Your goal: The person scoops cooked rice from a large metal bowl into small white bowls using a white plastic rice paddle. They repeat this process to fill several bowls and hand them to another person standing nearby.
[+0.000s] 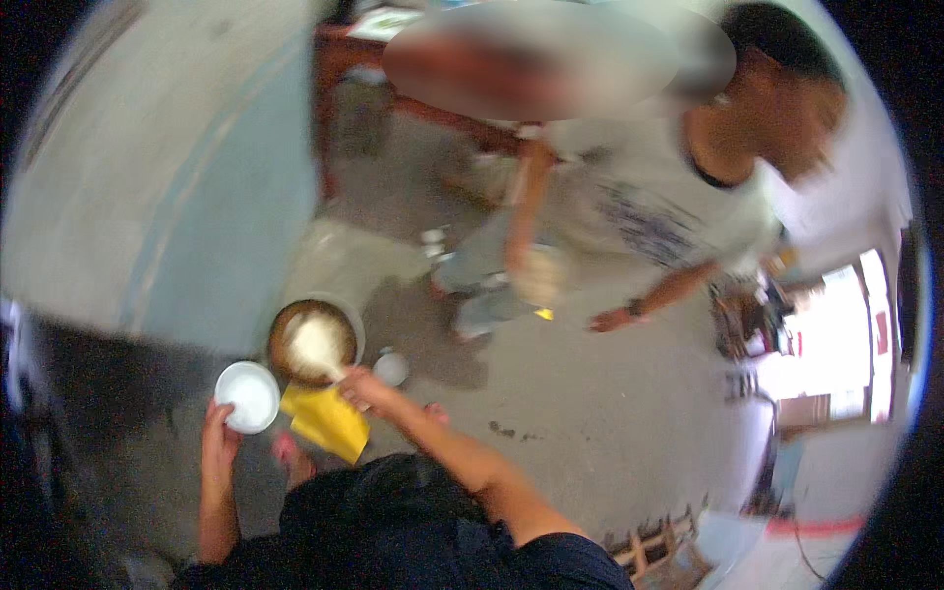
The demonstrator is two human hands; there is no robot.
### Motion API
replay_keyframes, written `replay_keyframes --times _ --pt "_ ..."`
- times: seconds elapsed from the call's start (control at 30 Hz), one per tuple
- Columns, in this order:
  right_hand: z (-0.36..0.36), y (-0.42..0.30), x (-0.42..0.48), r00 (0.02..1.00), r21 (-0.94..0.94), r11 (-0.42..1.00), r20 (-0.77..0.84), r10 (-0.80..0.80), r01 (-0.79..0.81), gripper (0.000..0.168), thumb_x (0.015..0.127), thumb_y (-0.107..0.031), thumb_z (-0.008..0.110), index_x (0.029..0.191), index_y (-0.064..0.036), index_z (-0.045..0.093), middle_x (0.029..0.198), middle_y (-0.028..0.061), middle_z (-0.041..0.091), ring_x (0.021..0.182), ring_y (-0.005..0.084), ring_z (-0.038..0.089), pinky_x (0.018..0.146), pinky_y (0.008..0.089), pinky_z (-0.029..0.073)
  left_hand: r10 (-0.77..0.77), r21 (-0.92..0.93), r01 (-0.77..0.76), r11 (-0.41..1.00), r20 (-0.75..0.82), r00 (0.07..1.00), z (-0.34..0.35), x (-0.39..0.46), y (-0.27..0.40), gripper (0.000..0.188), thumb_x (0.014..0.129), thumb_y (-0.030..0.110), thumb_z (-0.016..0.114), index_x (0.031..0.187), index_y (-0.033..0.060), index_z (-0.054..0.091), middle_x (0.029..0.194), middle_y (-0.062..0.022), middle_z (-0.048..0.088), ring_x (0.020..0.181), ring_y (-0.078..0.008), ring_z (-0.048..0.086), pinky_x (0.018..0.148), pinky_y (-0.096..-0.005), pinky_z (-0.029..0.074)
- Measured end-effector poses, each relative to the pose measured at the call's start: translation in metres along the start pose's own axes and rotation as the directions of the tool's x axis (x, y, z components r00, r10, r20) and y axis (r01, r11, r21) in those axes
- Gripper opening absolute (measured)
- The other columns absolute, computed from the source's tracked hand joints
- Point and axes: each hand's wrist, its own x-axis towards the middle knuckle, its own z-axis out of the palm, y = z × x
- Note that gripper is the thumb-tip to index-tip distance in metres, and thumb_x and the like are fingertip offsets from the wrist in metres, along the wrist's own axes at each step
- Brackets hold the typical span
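Note:
My left hand [221, 431] grips a white bowl [248, 398] by its rim, with the thumb over the edge. White shows inside the bowl, but whether that is food or bare bowl I cannot tell. In my right hand [365, 389] is the handle of a pale, broad-headed scoop [317, 345], blurred by motion. Its head is over or inside a round pot [279, 346] with a brown interior; the exact depth is unclear. The bowl is just left of the pot, apart from it.
A yellow sheet [332, 424] lies near my feet, below the pot. Beside the pot stands a small whitish container [391, 367]. Ahead, a person in a pale shirt [664, 214] leans in, holding a blurred pale object [542, 279]. A red-brown table [457, 122] stands beyond, a wall [221, 243] at left.

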Motion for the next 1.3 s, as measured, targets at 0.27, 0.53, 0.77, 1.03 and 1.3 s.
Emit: replay_keyframes --times 0.27,0.53,0.77,1.03,1.3 --pt "0.004 0.006 0.067 0.981 0.160 0.977 -0.106 0.159 -0.141 0.021 0.079 -0.007 0.044 0.099 -0.007 0.049 0.058 -0.0001 0.045 0.040 0.0062 0.035 0.035 0.0195 0.028 0.665 0.804 0.519 -0.291 -0.220 0.714 -0.186 -0.038 -0.018 0.063 0.055 0.015 0.071 0.111 0.0069 0.043 0.089 -0.0138 0.050 0.085 -0.0353 0.048 0.077 -0.0395 0.042" --pt "-0.054 0.097 0.147 0.966 -0.193 0.974 -0.249 0.068 -0.118 0.011 0.084 -0.019 0.045 0.080 -0.010 0.047 0.053 0.0012 0.047 0.037 0.0090 0.038 0.032 0.0213 0.030 -0.221 -0.275 0.075 0.958 -0.549 0.806 -0.168 0.024 -0.169 0.045 0.071 0.017 0.056 0.112 0.0104 0.038 0.106 -0.0109 0.045 0.091 -0.0266 0.051 0.058 -0.0415 0.048" --pt "-0.072 0.124 0.248 0.980 -0.047 0.992 -0.170 0.108 -0.118 0.010 0.085 -0.016 0.040 0.090 -0.008 0.044 0.059 0.0050 0.051 0.037 0.0111 0.040 0.031 0.0220 0.033 -0.200 -0.448 0.113 0.887 -0.151 0.968 -0.057 0.095 -0.286 0.049 0.071 0.011 0.052 0.118 0.0031 0.037 0.108 -0.0096 0.048 0.102 -0.0215 0.046 0.083 -0.0353 0.042" --pt "-0.088 0.132 0.328 0.959 -0.276 0.936 -0.241 0.151 -0.217 0.014 0.080 -0.017 0.051 0.089 -0.006 0.052 0.061 0.0035 0.052 0.044 0.0092 0.044 0.034 0.0214 0.034 -0.365 -0.327 0.310 0.893 -0.120 0.923 -0.051 0.090 -0.280 0.055 0.069 0.017 0.052 0.118 -0.0016 0.035 0.112 -0.0150 0.045 0.101 -0.0244 0.046 0.088 -0.0369 0.036" --pt "-0.083 0.151 0.361 0.941 -0.362 0.878 -0.241 0.236 -0.313 0.014 0.084 -0.019 0.044 0.092 -0.009 0.048 0.061 0.0001 0.050 0.047 0.0088 0.044 0.039 0.0223 0.034 -0.403 -0.082 0.395 0.915 -0.177 0.898 -0.062 0.097 -0.282 0.052 0.070 0.014 0.054 0.116 -0.0011 0.035 0.111 -0.0140 0.045 0.105 -0.0238 0.043 0.092 -0.0361 0.032"
